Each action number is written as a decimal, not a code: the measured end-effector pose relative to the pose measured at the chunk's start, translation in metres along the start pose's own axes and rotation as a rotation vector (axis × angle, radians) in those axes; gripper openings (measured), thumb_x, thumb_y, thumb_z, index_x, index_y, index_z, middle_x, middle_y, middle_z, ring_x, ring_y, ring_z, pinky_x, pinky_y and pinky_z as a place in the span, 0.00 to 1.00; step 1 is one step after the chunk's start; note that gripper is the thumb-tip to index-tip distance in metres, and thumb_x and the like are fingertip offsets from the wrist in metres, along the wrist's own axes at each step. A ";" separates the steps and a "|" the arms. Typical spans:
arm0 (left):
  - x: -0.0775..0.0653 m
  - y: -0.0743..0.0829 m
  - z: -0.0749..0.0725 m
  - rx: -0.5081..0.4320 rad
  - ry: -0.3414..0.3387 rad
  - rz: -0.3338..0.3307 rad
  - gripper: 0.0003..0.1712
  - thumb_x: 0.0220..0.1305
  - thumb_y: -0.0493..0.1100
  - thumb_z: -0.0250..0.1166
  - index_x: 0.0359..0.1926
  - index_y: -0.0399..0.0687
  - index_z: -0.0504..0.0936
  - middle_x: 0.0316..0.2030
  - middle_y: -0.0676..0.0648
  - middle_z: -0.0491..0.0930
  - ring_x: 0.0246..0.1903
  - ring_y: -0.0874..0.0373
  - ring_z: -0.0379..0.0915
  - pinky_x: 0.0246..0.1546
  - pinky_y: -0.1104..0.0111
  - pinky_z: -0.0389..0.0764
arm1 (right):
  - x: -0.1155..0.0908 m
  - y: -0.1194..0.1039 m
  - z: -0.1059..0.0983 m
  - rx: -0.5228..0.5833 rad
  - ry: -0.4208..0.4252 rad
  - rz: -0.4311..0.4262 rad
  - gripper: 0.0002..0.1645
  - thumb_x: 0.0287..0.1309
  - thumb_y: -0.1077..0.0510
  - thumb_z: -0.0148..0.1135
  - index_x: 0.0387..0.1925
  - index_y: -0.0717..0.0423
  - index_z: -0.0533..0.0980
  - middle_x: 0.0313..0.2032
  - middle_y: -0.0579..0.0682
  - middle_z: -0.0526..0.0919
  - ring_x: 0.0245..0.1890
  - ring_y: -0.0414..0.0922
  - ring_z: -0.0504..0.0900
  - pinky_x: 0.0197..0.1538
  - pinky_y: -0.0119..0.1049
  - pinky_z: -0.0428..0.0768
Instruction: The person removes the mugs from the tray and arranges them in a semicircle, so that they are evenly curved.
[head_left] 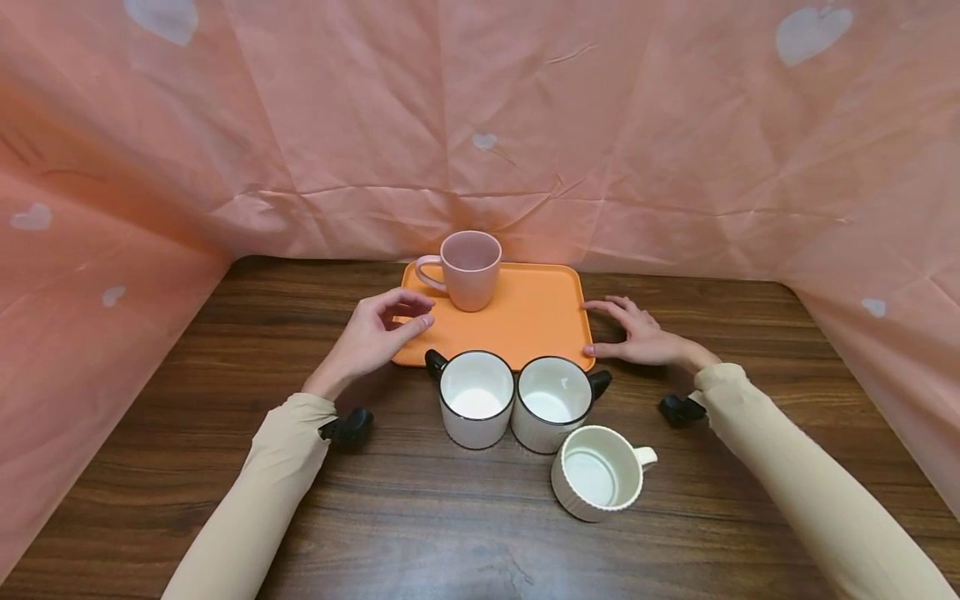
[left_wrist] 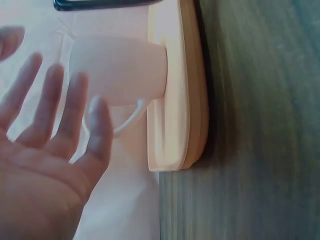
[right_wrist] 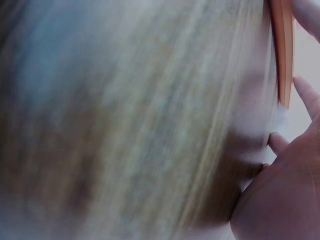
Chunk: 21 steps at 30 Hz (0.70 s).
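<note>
In the head view an orange tray [head_left: 536,317] lies on the table with a pink mug [head_left: 471,287] upright on its left part. My left hand [head_left: 371,337] is at the tray's left side, fingers relaxed and overlapping its edge. Nothing is gripped in it; the left wrist view shows the spread fingers [left_wrist: 75,107] in front of the pink mug [left_wrist: 117,70]. On the opposite side my right hand [head_left: 637,337] has thumb and index fingertip right at the tray's right edge. The right wrist view shows those fingers beside the tray's rim [right_wrist: 284,55].
Two white mugs with black rims, one on the left [head_left: 476,429] and one on the right [head_left: 542,433], stand side by side before the tray. A cream ribbed cup [head_left: 577,496] stands nearer, its handle pointing right. Pink cloth [head_left: 525,100] hangs behind the wooden table [head_left: 420,533].
</note>
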<state>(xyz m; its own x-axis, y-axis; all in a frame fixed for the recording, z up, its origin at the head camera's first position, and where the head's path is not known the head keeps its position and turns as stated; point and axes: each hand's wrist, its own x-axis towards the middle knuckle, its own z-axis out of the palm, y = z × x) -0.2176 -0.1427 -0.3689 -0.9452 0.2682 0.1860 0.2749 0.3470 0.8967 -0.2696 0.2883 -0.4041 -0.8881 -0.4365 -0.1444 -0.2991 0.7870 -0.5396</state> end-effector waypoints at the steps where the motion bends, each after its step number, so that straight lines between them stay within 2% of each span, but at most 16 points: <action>1: 0.003 -0.001 0.000 0.009 0.034 0.012 0.19 0.68 0.48 0.70 0.55 0.43 0.83 0.53 0.39 0.84 0.50 0.54 0.82 0.52 0.64 0.83 | 0.000 0.000 0.000 0.001 -0.001 0.000 0.48 0.61 0.40 0.70 0.77 0.43 0.60 0.79 0.65 0.47 0.80 0.65 0.39 0.73 0.76 0.39; 5: 0.015 -0.002 -0.001 0.014 0.165 0.048 0.18 0.67 0.47 0.71 0.53 0.44 0.84 0.50 0.43 0.85 0.50 0.55 0.81 0.51 0.64 0.82 | 0.000 -0.001 -0.001 0.004 -0.003 0.004 0.48 0.61 0.39 0.70 0.77 0.43 0.60 0.79 0.65 0.47 0.80 0.65 0.39 0.73 0.76 0.39; 9: 0.025 -0.004 -0.001 -0.010 0.252 0.069 0.18 0.67 0.47 0.71 0.54 0.45 0.84 0.51 0.44 0.85 0.50 0.54 0.81 0.49 0.69 0.80 | -0.001 -0.001 -0.001 0.004 -0.007 0.005 0.48 0.61 0.39 0.69 0.77 0.43 0.60 0.79 0.65 0.47 0.80 0.66 0.39 0.73 0.76 0.39; 14: 0.037 -0.008 0.001 0.022 0.290 0.082 0.19 0.67 0.46 0.71 0.56 0.45 0.84 0.54 0.42 0.84 0.52 0.52 0.81 0.45 0.72 0.78 | -0.001 0.000 -0.001 0.007 -0.011 0.003 0.48 0.61 0.39 0.69 0.77 0.42 0.60 0.79 0.65 0.47 0.80 0.66 0.38 0.73 0.76 0.38; 21: 0.051 -0.013 0.004 0.054 0.299 0.050 0.19 0.65 0.48 0.72 0.55 0.48 0.84 0.54 0.43 0.81 0.51 0.51 0.82 0.45 0.68 0.77 | -0.002 0.000 -0.001 0.007 -0.007 0.002 0.48 0.61 0.39 0.70 0.77 0.43 0.60 0.79 0.65 0.47 0.80 0.66 0.40 0.72 0.77 0.39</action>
<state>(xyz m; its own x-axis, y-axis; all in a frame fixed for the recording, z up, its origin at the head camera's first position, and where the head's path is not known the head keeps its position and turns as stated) -0.2691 -0.1301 -0.3725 -0.9381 0.0121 0.3462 0.3234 0.3893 0.8625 -0.2684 0.2892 -0.4026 -0.8861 -0.4380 -0.1517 -0.2947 0.7850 -0.5448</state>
